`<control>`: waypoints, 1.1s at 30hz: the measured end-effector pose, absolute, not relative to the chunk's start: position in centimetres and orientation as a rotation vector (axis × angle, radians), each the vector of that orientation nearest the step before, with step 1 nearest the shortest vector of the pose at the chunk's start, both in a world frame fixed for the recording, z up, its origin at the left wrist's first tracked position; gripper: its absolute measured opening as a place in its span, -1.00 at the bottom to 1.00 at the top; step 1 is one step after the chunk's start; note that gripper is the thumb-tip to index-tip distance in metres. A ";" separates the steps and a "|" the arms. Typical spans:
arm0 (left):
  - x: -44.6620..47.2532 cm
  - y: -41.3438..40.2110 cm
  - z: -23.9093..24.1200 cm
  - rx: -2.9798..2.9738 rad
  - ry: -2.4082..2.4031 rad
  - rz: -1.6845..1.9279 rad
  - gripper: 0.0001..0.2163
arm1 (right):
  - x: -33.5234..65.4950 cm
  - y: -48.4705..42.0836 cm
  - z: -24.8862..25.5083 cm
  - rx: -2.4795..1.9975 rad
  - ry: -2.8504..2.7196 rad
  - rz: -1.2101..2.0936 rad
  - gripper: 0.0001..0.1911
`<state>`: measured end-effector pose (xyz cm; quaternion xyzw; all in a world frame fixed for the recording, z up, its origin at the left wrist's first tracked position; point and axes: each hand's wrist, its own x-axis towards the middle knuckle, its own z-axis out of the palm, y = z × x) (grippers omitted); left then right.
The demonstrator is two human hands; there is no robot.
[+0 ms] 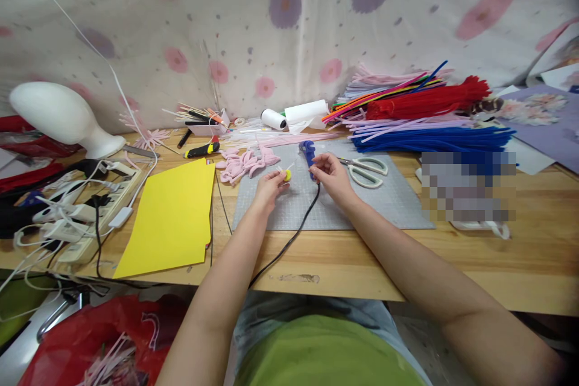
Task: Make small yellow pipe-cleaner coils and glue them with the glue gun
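Observation:
My left hand (270,184) pinches a small yellow piece (287,175) with a thin white stick poking out of it, held just above the grey cutting mat (384,202). My right hand (330,172) is closed round a blue hot glue gun (309,155), whose black cord (289,241) trails back over the table's front edge. The gun's tip points toward the yellow piece, a short gap apart. A heap of pink pipe-cleaner shapes (246,163) lies just left of both hands.
Scissors (367,170) lie on the mat to the right. Stacked pipe cleaners, blue (434,140) and red (425,101), fill the back right. A yellow sheet (174,214), a power strip (90,208) with cables and a white foam head (63,116) sit left.

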<state>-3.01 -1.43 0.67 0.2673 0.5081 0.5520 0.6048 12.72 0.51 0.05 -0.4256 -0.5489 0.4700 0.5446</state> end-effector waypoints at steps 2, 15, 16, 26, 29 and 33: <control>-2.8 -1.2 0.4 0.609 1.091 1.335 -0.86 | 13.1 0.5 0.1 -1.006 -1.323 1.118 -0.75; 0.1 -2.1 0.6 0.616 0.977 1.197 -0.86 | 12.0 0.2 0.0 -0.994 -1.218 1.172 -0.66; 0.0 -2.1 0.6 0.609 0.985 1.208 -0.86 | 12.0 0.2 -0.1 -0.997 -1.211 1.172 -0.67; -0.8 -1.8 -0.5 0.534 0.899 1.316 -0.85 | 12.1 0.1 -0.2 -0.958 -1.278 1.167 -0.72; -0.8 -1.9 -0.7 0.552 0.910 1.340 -0.84 | 11.6 0.5 -0.1 -0.986 -1.250 1.194 -0.66; -0.4 -1.9 -1.1 0.619 0.952 1.367 -0.81 | 10.9 1.0 -0.4 -1.018 -1.219 1.230 -0.60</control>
